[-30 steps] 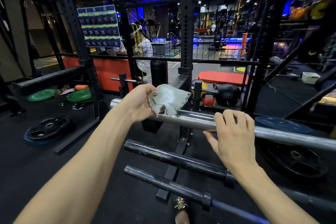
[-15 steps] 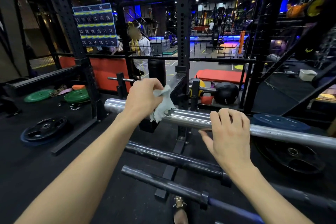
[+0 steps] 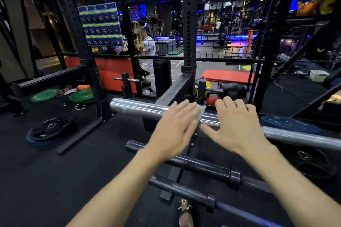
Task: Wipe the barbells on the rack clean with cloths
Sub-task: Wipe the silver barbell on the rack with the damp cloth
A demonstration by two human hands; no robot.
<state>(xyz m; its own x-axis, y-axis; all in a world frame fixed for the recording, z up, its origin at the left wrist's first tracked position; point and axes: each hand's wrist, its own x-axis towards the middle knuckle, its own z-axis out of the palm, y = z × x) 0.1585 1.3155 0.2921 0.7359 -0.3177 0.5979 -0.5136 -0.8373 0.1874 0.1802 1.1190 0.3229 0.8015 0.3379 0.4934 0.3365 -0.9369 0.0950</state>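
The top barbell (image 3: 140, 108) lies across the rack (image 3: 190, 42), a bright chrome bar with its free end sticking out to the left of the rack's upright. The left hand (image 3: 173, 131) lies over the bar with fingers nearly straight, pressing a pale cloth (image 3: 201, 113) flat against the metal; only a corner of the cloth shows past the fingertips. The right hand (image 3: 238, 125) rests on the same bar just right of the cloth, fingers spread and draped over the top, holding nothing.

The bar looks heavy, stiff and smooth, so it should stay put in the rack under a firm wipe, though polished steel gives little grip. The cloth is thin and limp and will bunch unless kept pressed or wrapped round the bar. Two darker barbells (image 3: 203, 167) sit on the rack below the chrome one, probably yet to be wiped.
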